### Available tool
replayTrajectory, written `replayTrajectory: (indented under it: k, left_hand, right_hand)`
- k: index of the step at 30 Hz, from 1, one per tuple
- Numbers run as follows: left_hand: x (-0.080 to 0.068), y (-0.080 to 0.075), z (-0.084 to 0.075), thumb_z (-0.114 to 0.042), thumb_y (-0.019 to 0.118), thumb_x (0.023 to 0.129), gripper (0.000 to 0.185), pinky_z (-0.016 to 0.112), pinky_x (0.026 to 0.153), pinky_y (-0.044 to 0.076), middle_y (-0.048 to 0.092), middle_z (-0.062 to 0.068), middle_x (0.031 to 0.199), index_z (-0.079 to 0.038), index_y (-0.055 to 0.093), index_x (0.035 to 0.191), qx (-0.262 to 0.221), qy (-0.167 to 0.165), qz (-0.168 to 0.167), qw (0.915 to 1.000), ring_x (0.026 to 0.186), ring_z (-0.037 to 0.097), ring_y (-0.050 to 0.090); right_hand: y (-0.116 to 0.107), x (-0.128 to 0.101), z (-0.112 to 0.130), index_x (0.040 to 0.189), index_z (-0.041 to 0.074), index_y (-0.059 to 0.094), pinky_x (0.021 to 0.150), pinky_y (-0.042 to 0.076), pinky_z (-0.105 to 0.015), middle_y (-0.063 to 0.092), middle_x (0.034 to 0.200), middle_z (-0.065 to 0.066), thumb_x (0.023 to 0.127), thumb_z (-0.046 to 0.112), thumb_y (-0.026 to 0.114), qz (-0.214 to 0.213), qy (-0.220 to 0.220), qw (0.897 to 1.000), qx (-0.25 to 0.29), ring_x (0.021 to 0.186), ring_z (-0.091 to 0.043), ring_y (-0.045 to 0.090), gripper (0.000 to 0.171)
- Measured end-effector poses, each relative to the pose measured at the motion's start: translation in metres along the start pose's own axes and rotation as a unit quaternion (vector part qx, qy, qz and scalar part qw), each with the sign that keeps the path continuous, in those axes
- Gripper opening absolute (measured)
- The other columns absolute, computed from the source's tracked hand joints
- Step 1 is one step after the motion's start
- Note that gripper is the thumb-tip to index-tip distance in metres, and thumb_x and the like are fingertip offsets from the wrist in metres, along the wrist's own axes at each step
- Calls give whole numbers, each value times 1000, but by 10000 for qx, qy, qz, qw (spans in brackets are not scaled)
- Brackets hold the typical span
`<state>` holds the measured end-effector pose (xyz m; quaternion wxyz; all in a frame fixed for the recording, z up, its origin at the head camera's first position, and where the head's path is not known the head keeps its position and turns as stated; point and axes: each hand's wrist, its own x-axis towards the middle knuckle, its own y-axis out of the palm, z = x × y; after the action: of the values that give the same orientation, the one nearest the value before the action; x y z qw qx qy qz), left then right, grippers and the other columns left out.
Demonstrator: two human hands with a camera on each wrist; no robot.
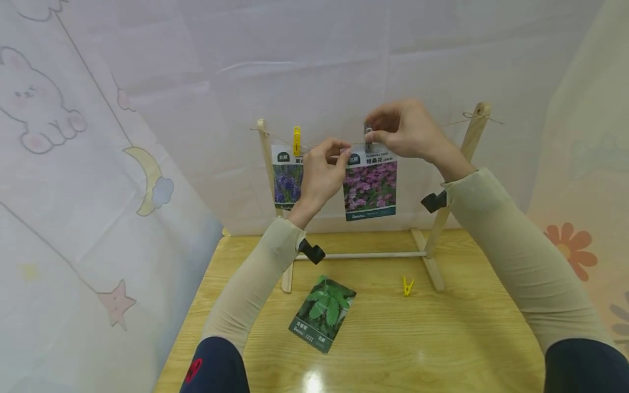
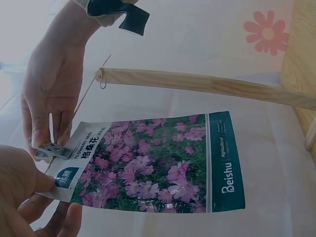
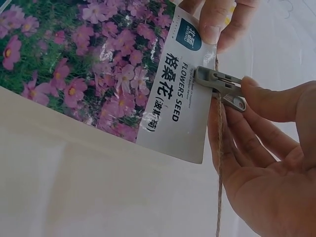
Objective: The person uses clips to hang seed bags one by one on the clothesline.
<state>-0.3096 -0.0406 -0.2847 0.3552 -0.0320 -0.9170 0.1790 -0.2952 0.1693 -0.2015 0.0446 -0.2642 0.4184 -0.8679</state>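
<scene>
A seed packet with pink flowers [image 1: 371,188] hangs at the twine [image 3: 219,163], its white top edge up against it. My left hand [image 1: 323,172] pinches the packet's upper left corner between thumb and fingers. With thumb and fingers my right hand [image 1: 410,132] pinches a grey clothespin [image 3: 222,86], whose jaws sit over the packet's top edge and the twine. To the left, a yellow clothespin [image 1: 297,141] holds a packet with purple flowers [image 1: 287,183] on the same twine, partly hidden behind my left hand.
The twine runs between two posts of a wooden stand [image 1: 474,131]. On the table [image 1: 383,349] lie a green-leaf seed packet [image 1: 322,314] and a yellow clothespin [image 1: 407,286], the latter near the stand's right foot. Printed cloth [image 1: 147,273] hangs behind and at the sides.
</scene>
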Motion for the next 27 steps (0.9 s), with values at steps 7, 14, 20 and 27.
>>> replayTrajectory:
  k: [7, 14, 20, 27]
  left_hand:
    - [-1, -1, 5, -14, 67, 107, 16, 33, 79, 66, 81, 11, 116, -7, 76, 119, -15, 65, -55, 10000, 96, 26, 80]
    - [-2, -4, 7, -15, 67, 107, 20, 32, 80, 65, 80, 13, 118, -6, 75, 123, 9, 136, -23, 9999, 97, 26, 80]
    - [-3, -6, 7, -15, 68, 106, 19, 31, 78, 65, 80, 12, 116, -6, 75, 122, 79, 177, -84, 9998, 94, 26, 80]
    - [-6, -9, 9, -13, 69, 105, 20, 33, 78, 65, 80, 11, 116, -3, 74, 122, 70, 221, -93, 9997, 92, 26, 80]
  right_hand:
    - [2, -1, 2, 141, 0, 67, 102, 56, -57, 73, 128, -24, 106, 16, 68, 253, -8, 9996, 148, 113, -38, 72, 38]
    - [4, -2, 0, 141, -1, 66, 100, 56, -55, 72, 128, -24, 106, 14, 68, 185, -142, 9994, 239, 113, -39, 72, 39]
    - [4, -3, 0, 143, -2, 64, 103, 56, -54, 70, 133, -23, 106, 11, 67, 213, -142, 9991, 326, 117, -38, 71, 39]
    - [4, -7, 1, 141, -2, 65, 106, 54, -57, 68, 137, -24, 105, 11, 67, 215, -73, 9986, 482, 123, -42, 68, 38]
